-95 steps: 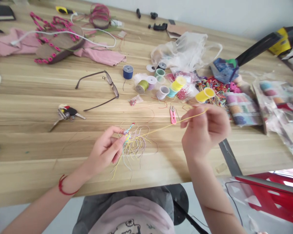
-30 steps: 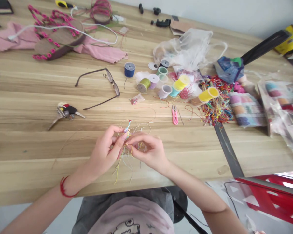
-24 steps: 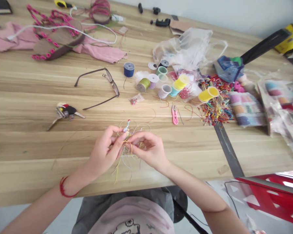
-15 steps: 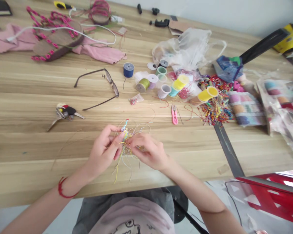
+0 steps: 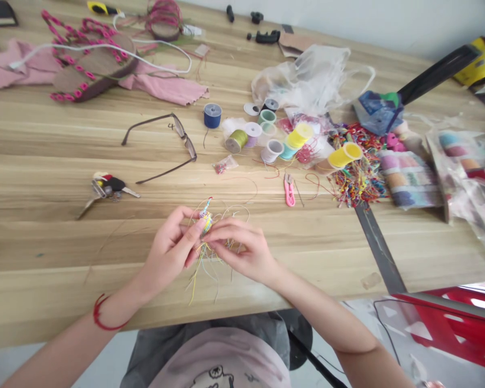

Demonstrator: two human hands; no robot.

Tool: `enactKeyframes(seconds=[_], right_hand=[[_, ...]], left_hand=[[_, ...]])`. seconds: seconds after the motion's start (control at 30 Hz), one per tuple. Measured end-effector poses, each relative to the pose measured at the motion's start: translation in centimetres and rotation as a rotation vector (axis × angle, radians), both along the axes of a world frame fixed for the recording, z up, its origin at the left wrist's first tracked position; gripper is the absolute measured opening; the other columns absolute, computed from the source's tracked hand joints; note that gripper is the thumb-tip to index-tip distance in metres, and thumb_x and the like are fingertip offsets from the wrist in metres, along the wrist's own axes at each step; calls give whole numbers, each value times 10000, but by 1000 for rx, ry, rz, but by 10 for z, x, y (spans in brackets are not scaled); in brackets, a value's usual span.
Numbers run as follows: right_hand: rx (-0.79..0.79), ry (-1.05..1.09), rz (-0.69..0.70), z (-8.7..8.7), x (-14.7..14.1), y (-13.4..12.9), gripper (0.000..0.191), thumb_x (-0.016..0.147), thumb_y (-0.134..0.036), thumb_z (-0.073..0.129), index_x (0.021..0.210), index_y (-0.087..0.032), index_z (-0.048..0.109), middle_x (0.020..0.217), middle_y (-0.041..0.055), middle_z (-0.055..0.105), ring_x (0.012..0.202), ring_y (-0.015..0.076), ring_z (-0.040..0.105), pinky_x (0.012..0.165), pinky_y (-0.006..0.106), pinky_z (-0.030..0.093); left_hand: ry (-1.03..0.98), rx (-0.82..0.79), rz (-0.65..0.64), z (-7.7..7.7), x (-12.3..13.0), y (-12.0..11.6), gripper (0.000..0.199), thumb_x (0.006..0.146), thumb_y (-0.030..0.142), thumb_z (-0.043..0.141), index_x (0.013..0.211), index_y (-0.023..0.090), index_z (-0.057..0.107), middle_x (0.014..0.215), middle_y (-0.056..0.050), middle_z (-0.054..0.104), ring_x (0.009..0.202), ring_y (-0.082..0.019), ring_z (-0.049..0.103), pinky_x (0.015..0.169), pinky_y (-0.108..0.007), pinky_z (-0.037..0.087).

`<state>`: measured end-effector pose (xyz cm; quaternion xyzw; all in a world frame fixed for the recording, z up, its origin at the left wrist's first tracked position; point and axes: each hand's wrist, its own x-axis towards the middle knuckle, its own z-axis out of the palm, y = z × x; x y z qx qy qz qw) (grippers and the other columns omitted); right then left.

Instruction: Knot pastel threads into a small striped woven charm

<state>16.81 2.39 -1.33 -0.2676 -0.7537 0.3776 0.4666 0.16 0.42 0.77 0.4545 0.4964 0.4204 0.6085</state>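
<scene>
Near the table's front edge, my left hand pinches a small knotted piece of blue, yellow and purple thread between thumb and fingers. A thin light-blue cord with a red tip sticks up from its top. Loose yellow and pale threads hang below it and spread out to the right. My right hand is closed at the lower right side of the piece, its thumb and fingertips pinched together on the threads. Exactly which strands it grips is too small to tell.
Beyond my hands lie glasses, keys, pink snips, a blue spool and several other thread spools. Further right are a tangle of colourful threads and plastic bags. Pink-trimmed soles rest at the back left.
My right hand's fingertips have shifted slightly left, closer to my left hand, and more of the knotted piece shows. My left hand has barely moved.
</scene>
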Motion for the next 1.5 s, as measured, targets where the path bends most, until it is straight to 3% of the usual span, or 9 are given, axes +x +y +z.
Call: enactKeyframes(seconds=[0.23, 0.33, 0.43, 0.53, 0.6, 0.67, 0.77, 1.0, 1.5], right_hand=[[223, -44, -282, 8, 10, 3, 254, 861, -36, 593, 1011, -232, 653, 884, 20, 726, 806, 138, 684, 721, 286, 575], [114, 153, -427, 12, 19, 13, 202, 881, -94, 575, 976, -266, 620, 852, 17, 663, 839, 177, 679, 775, 371, 579], [-148, 290, -349, 12, 31, 27, 128, 925, -177, 490, 979, -285, 530, 817, -12, 558, 683, 128, 634, 733, 344, 591], [-266, 340, -312, 10, 37, 36, 119, 917, -177, 459, 941, -271, 528, 823, -27, 534, 451, 54, 409, 533, 247, 519], [-203, 268, -403, 10, 35, 34, 125, 907, -164, 485, 911, -251, 574, 808, -14, 552, 495, 75, 436, 525, 252, 480], [-39, 78, -479, 12, 30, 29, 124, 886, -159, 530, 908, -234, 626, 858, 26, 591, 724, 145, 572, 675, 320, 508], [187, -170, -426, 16, 21, 18, 106, 853, -163, 596, 902, -228, 664, 1047, 68, 611, 1024, 230, 579, 915, 455, 449], [285, -209, -255, 14, 12, 11, 47, 855, -268, 686, 857, -223, 673, 1088, 57, 625, 1032, 211, 604, 944, 418, 417], [278, -203, -354, 17, 14, 13, 80, 831, -179, 669, 825, -218, 600, 1037, 55, 656, 988, 205, 623, 892, 407, 453]], left_hand=[[-63, 10, 34, 0, -4, 2, 193, 924, 395, 567, 887, 217, 503, 346, 126, 439, 262, -41, 276, 328, -140, 210], [-150, 8, 1, -3, -7, 2, 166, 938, 379, 553, 884, 228, 508, 338, 128, 436, 258, -39, 243, 330, -146, 179], [-209, -2, -30, -6, -9, 1, 159, 942, 382, 549, 881, 242, 507, 335, 131, 437, 255, -36, 219, 330, -152, 158], [-238, -6, -34, -6, -10, -1, 161, 939, 391, 552, 877, 247, 514, 332, 136, 427, 256, -33, 212, 333, -156, 164], [-241, -20, -36, -6, -10, -2, 164, 937, 395, 555, 876, 247, 521, 334, 136, 426, 258, -32, 214, 333, -156, 168], [-245, -28, -42, -5, -11, -2, 163, 936, 396, 557, 880, 246, 528, 335, 136, 427, 257, -30, 208, 329, -154, 165], [-247, -23, -51, -5, -10, -2, 162, 938, 398, 552, 884, 246, 531, 338, 134, 427, 257, -30, 201, 324, -148, 157], [-227, -8, -83, -8, -7, -1, 175, 937, 412, 548, 894, 246, 515, 353, 136, 441, 266, -20, 210, 326, -115, 167], [-210, -3, -137, -7, -8, -5, 153, 949, 385, 535, 899, 242, 513, 362, 134, 451, 263, -12, 231, 318, -89, 168]])
